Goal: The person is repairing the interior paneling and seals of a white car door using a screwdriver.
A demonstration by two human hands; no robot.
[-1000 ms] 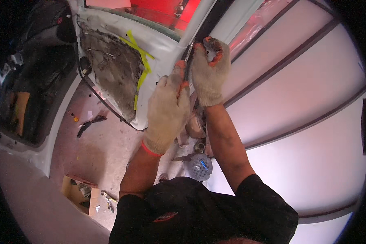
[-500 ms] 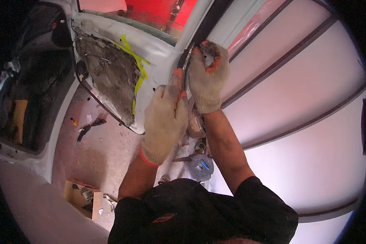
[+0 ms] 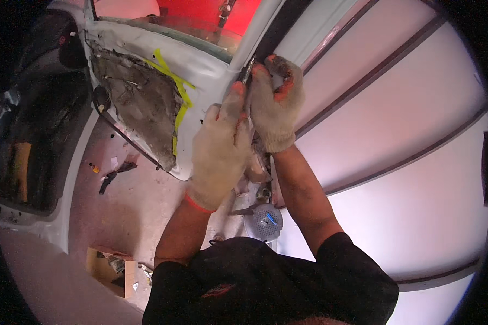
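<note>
Both my hands wear off-white knitted work gloves with orange fingertips, and they meet at the edge of a light-coloured car door (image 3: 203,81). A narrow dark trim strip (image 3: 248,71) with a shiny edge runs along that edge beside the window frame. My right hand (image 3: 279,103) is closed, thumb and fingertips pinching the strip near its upper visible part. Just below and to the left, my left hand (image 3: 219,151) lies against the door edge. Its index finger stretches along the strip, and the thumb side is closed in on it. The fingertips' inner sides are hidden.
Yellow-green tape (image 3: 173,81) borders the door's grimy inner panel (image 3: 138,105). White panels with dark ribs (image 3: 385,108) stand close on the right. On the floor are an open cardboard box (image 3: 130,277), a black object (image 3: 116,176) and a grey perforated round object (image 3: 264,222).
My view has shifted slightly, so the door and floor things sit a little further left. My left index finger has moved slightly up along the strip; the right hand keeps its pinch.
</note>
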